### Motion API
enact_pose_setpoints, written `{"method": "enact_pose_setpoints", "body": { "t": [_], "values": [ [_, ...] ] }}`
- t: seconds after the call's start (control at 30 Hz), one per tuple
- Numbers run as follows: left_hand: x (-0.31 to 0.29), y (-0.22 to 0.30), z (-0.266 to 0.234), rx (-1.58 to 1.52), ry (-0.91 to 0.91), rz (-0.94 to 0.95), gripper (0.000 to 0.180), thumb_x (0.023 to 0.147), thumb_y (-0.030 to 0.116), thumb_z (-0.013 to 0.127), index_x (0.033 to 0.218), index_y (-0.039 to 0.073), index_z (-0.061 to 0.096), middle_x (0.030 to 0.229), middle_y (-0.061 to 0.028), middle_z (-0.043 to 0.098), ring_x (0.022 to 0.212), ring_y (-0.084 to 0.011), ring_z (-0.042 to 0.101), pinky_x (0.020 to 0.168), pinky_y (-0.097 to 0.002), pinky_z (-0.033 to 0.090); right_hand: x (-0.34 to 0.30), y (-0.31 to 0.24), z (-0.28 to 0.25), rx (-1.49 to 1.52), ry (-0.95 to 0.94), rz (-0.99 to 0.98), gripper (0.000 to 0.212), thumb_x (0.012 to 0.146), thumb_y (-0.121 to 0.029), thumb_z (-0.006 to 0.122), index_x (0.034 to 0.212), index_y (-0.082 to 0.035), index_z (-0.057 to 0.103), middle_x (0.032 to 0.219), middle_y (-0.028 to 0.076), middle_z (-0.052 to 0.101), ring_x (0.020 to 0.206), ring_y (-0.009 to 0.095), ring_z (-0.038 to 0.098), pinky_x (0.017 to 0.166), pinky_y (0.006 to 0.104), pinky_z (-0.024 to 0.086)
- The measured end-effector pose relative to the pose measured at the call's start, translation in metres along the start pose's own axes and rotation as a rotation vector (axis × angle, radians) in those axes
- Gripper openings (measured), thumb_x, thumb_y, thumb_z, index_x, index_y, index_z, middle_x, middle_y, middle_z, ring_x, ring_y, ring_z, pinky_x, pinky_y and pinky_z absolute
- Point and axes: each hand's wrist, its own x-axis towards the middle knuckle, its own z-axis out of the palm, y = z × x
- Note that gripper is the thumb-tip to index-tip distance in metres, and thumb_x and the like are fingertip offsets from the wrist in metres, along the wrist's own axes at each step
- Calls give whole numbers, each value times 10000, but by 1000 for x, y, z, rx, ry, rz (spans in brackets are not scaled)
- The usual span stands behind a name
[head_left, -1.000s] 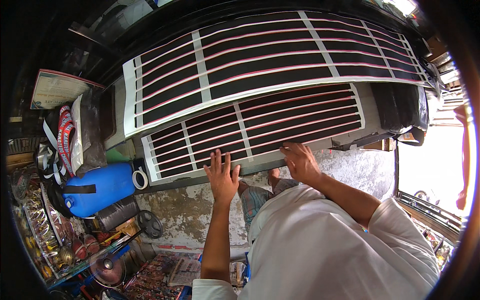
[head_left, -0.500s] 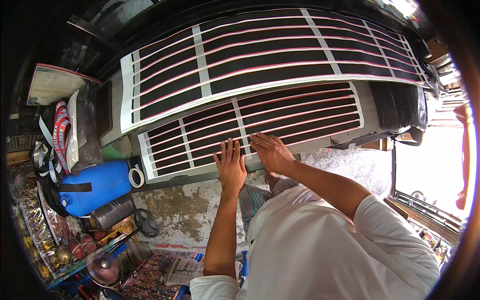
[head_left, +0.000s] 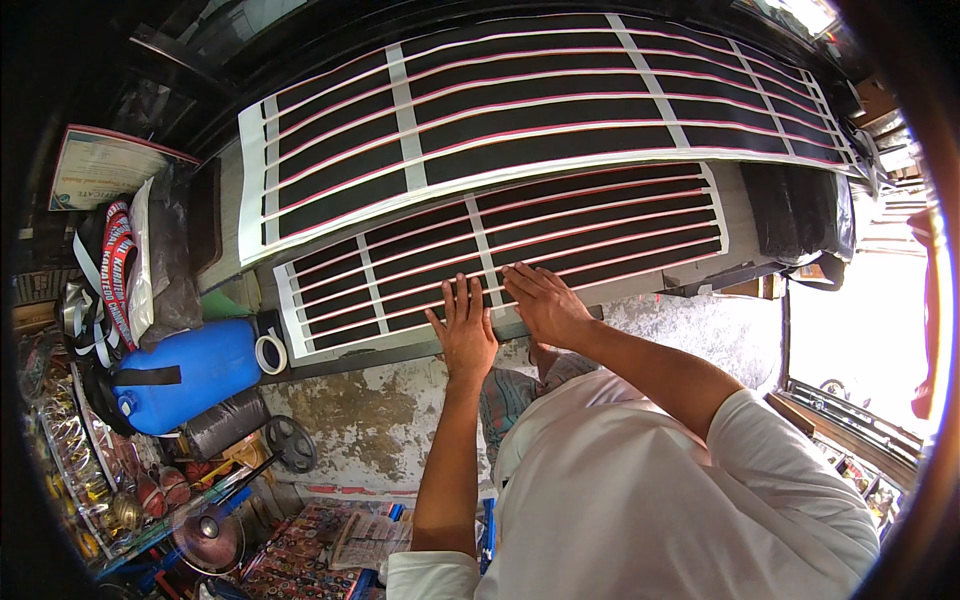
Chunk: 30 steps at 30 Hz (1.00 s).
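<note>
Lying along the near edge of a grey tabletop (head_left: 742,215), the smaller striped sheet (head_left: 510,240) shows long black panels parted by white and pink lines and crossed by a few paler bands. Both hands rest side by side at its near edge, with a small gap between them. The left hand (head_left: 466,335) lays its fingers out nearly straight, thumb held off to the side; the right hand (head_left: 548,308) slants in from the right with its fingers extended and close together. Neither hand grasps anything, and the fingers look loose, their tips on the sheet (how hard they press, I cannot tell). Just beyond the smaller sheet, a larger striped sheet (head_left: 540,105) of like pattern spreads out, hiding part of its far edge. Right of the smaller sheet sits a black plastic-wrapped bundle (head_left: 805,215). Off its left end, a roll of tape (head_left: 272,370) is just beside a blue jerrycan (head_left: 210,365); farther left of it are a red strap (head_left: 117,275) with white lettering and a certificate (head_left: 105,170). Below the smaller sheet runs a patchy, peeling wall (head_left: 380,410), with a fan (head_left: 208,530) lower and to its left.
</note>
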Motion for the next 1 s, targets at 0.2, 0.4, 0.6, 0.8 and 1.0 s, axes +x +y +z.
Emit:
{"method": "enact_pose_setpoints", "body": {
  "t": [0.2,0.4,0.6,0.8,1.0],
  "values": [
    [-6,1,3,-61,122,-77,617,1155,356,497,1705,108,369,1792,-132,302,1662,-389,251,1257,-788,170,-3,0,1,14,10,-4,532,1049,-237,638,1516,13,589,1705,155,438,1594,310,393,1308,511,337],
    [-7,0,1,-5,64,-85,636,1156,385,493,1705,94,358,1792,-125,307,1661,-385,257,1258,-782,174,-4,-4,-3,59,28,-8,546,1031,-218,660,1514,26,578,1694,174,448,1589,332,398,1300,516,351],
    [-5,8,2,30,22,-86,624,1156,348,490,1713,107,344,1796,-122,299,1669,-376,236,1263,-778,163,-21,0,-15,96,68,8,513,1012,-146,667,1489,28,597,1642,198,493,1546,368,447,1275,528,383],
    [-8,10,5,37,37,-77,638,1123,294,554,1709,131,364,1804,-87,297,1669,-354,253,1266,-767,178,-69,52,-50,203,386,267,401,941,-96,709,1332,-6,690,1279,232,682,1194,442,643,1055,527,509],
    [-9,7,3,91,33,-55,600,1156,301,498,1717,148,352,1807,-64,291,1676,-324,241,1265,-771,189,-158,232,-58,-65,793,1004,291,879,-149,796,1120,-38,679,1040,170,705,1067,422,651,955,558,495]
  ]
}}
